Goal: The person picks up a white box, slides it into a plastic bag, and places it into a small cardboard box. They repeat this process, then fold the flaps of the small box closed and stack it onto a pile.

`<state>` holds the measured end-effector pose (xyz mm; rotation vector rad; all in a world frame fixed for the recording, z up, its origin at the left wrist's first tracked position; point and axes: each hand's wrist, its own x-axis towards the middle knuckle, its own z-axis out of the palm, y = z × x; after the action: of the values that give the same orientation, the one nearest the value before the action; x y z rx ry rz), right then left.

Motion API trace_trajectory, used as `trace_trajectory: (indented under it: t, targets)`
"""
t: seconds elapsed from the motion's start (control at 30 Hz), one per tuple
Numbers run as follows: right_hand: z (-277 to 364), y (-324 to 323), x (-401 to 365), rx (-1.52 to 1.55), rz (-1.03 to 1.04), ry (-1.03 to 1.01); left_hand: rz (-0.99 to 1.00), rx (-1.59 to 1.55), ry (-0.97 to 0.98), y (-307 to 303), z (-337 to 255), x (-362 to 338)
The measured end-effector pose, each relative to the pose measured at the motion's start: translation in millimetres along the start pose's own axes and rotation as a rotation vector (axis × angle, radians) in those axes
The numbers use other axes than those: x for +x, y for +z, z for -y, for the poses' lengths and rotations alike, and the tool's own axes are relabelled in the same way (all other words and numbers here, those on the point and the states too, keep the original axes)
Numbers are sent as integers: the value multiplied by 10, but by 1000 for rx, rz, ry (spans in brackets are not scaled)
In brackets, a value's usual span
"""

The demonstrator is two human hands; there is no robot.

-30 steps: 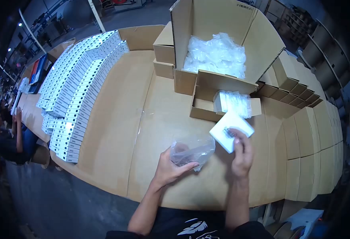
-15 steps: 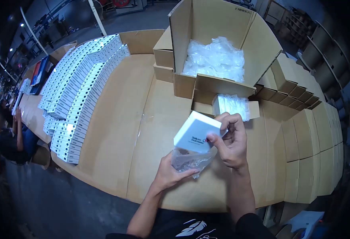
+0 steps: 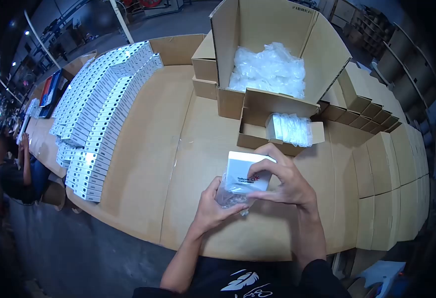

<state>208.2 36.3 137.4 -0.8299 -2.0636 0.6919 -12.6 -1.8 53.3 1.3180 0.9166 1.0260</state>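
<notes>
A small white box (image 3: 239, 166) with printed lettering sits partly inside a clear plastic bag (image 3: 230, 197), its upper part showing above the bag's mouth. My left hand (image 3: 212, 206) is closed round the bag from the left and below. From the right, my right hand (image 3: 287, 181) grips the white box, fingers bent over its printed face and thumb low near the bag's edge. Just beyond my hands, an open carton (image 3: 255, 141) holds several bagged white boxes (image 3: 291, 130) standing in a row.
A large open carton (image 3: 228, 102) full of clear plastic bags (image 3: 267, 69) stands at the back. Stacked white boxes (image 3: 96, 134) line the left of the cardboard-covered table (image 3: 143, 198). Brown cartons (image 3: 392, 184) are piled along the right. Another person (image 3: 21, 169) is at the far left.
The white box has come more upright and lower in the bag. My right hand has shifted from its top corner to across its printed face.
</notes>
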Motion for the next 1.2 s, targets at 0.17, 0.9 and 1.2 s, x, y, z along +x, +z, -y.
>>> trace_trajectory:
  t: [0.17,0.9,1.2]
  targets:
    - [-92,-48,-14,228,-53,115,-48,117,-54,-27,63,-8]
    - [-305,310,-345,762,-334,447,-231,-404,-25,128,289,-5]
    - [-342,857,-783,904,-732,513,-163,-199,-5,38,449,-29]
